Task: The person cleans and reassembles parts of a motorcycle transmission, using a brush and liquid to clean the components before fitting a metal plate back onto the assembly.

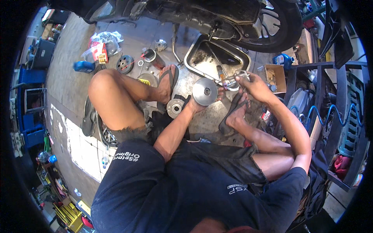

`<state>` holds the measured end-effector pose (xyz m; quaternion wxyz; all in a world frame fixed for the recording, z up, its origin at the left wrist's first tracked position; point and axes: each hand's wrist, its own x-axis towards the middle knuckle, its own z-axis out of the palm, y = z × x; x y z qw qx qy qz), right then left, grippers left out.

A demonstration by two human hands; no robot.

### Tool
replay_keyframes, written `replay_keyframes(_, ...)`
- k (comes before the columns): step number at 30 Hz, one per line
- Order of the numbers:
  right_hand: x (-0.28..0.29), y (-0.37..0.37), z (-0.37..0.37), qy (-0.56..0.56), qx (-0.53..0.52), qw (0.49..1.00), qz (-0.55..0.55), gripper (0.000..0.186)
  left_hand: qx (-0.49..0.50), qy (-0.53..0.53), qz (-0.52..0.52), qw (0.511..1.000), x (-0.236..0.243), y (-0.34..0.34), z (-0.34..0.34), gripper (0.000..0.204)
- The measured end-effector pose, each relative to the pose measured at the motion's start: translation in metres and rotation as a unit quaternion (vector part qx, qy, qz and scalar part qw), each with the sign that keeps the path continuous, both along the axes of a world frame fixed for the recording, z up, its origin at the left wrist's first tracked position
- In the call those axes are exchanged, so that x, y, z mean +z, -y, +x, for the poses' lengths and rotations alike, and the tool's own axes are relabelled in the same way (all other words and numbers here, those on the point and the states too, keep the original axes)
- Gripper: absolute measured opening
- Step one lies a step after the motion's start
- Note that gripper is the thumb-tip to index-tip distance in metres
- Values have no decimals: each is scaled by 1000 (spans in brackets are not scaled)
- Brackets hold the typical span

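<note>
A shiny round metal pulley disc point(199, 88) with a hole in its middle rests in my left hand point(199, 105), whose fingers come round beneath it. To its right, my right hand point(253, 86) grips a silver air blow gun point(241, 73). The gun's thin nozzle points left, toward the disc and a little apart from it. Just left of my left wrist sits a smaller round metal part point(175, 108) with a central hole. Beyond my hands, a metal basin point(188, 62) with a dirty, dark inside holds a brush-like tool point(220, 73).
A scooter with its wheel point(272, 29) stands at the far side. On the floor at left are a black round part point(125, 64), a yellow-marked spring point(145, 82), a can point(155, 60) and a blue bottle point(83, 66). At right are a cardboard box point(278, 73) and a coiled blue hose point(311, 116).
</note>
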<state>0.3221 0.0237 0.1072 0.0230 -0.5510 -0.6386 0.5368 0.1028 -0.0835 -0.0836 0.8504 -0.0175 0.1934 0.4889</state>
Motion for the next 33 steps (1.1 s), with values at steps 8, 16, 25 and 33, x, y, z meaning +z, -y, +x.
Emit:
replay_keyframes(8, -116, 18, 15, 199, 290, 936, 10, 61, 172, -24, 18, 985, 23, -40, -45, 60)
replay_keyframes(16, -245, 80, 36, 264, 369, 887, 88, 49, 258, 68, 39, 963, 131, -51, -108, 69)
replay_keyframes(25, -361, 122, -63, 326, 450, 804, 211, 28, 357, -74, 289, 885, 340, 7, -203, 80)
replay_keyframes(33, -245, 188, -244, 217, 504, 794, 260, 98, 442, -24, 321, 837, 338, 40, -280, 81)
